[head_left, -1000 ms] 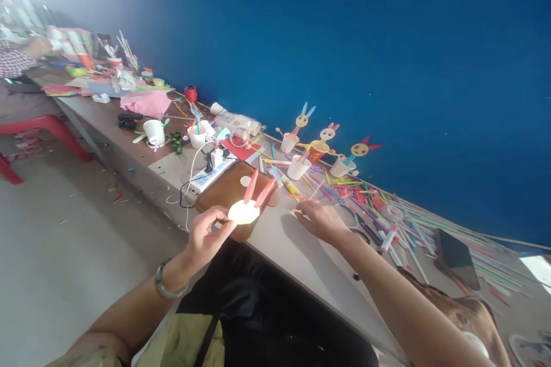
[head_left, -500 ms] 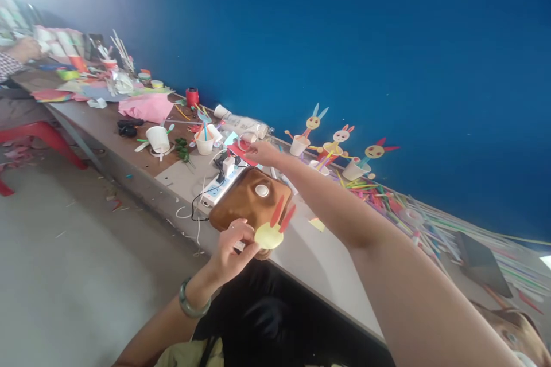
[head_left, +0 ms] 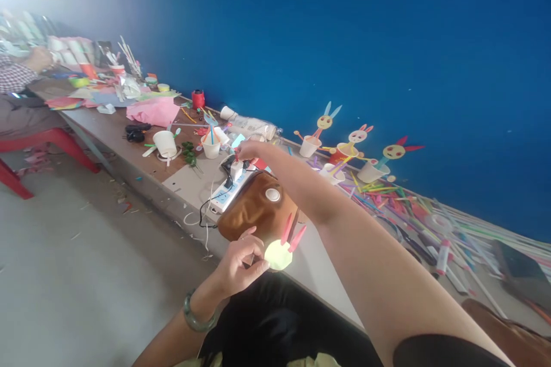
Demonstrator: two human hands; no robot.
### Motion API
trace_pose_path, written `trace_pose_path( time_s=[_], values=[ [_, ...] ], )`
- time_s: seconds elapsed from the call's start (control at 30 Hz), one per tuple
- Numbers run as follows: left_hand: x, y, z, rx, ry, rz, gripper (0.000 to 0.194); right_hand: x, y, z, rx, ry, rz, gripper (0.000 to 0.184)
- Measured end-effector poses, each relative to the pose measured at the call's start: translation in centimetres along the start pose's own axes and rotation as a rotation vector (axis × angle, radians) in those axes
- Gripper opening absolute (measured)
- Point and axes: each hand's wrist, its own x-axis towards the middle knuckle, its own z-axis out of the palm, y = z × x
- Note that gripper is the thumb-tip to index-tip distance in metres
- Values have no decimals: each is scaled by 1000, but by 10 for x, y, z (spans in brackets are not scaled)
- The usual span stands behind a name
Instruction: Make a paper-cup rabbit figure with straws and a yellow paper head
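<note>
As the head view shows, right hand [head_left: 248, 151]: has swung from right of the brown bag [head_left: 249, 215] to its far side, near the white plug [head_left: 236, 171]; fingers curled, cannot tell if gripping.
Left hand [head_left: 242, 262]: thumb and finger pinch the yellow disc [head_left: 278, 256], red-eared, by the bag's near edge; one hand alone carries it.
Table [head_left: 310, 249]: pale right of bag; rabbit-figure cups [head_left: 340, 155] beyond, rightward.
Room: blue wall [head_left: 344, 40] behind bag; red stool [head_left: 55, 137], another person's sleeve [head_left: 15, 75] well left.
</note>
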Motion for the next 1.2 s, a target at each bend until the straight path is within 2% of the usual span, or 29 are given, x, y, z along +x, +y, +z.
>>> trace_pose_path(
  time_s=[0.1, 0.17, 0.23, 0.3, 0.37, 0.43, 0.5, 0.57, 0.7, 0.8, 0.87, 0.9, 0.97, 1.07, 1.2],
  values=[
    [-3, -1, -3, -22, -43, 20, 17, -3, -5, -11, 6, -130, 108, 19],
    [-5, -3, -6, -80, -18, 30, 15, -10, -6, -21, 18, -136, 103, 22],
    [-7, -2, -10, -177, 93, -7, 17, -21, -2, -34, 87, -155, 85, 24],
    [-5, 3, -15, -297, 260, -67, 21, -38, 5, -47, 273, -169, 35, 24],
    [1, 12, -19, -396, 402, -88, 22, -61, 13, -60, 511, -93, -42, 28],
    [12, 24, -22, -442, 474, -72, 23, -92, 21, -71, 711, 40, -99, 38],
    [23, 38, -22, -473, 491, -75, 25, -128, 25, -79, 777, 120, -176, 38],
    [35, 50, -18, -506, 522, -82, 28, -167, 27, -81, 780, 141, -227, 36],
    [53, 62, -2, -617, 621, -89, 31, -238, 29, -69, 791, 229, -282, 22],
    [63, 65, 11, -728, 646, -133, 31, -277, 29, -52, 743, 426, -308, 19],
    [69, 66, 19, -798, 591, -153, 36, -295, 27, -40, 646, 544, -309, 18],
    [71, 66, 23, -828, 557, -157, 36, -302, 26, -35, 588, 584, -303, 17],
    [75, 65, 30, -878, 518, -168, 30, -310, 23, -26, 510, 586, -307, 14],
    [79, 66, 43, -914, 531, -194, 24, -311, 22, -14, 445, 627, -290, 19],
    [76, 74, 59, -895, 497, -230, 25, -301, 27, -2, 604, 627, -302, 25]
  ],
)
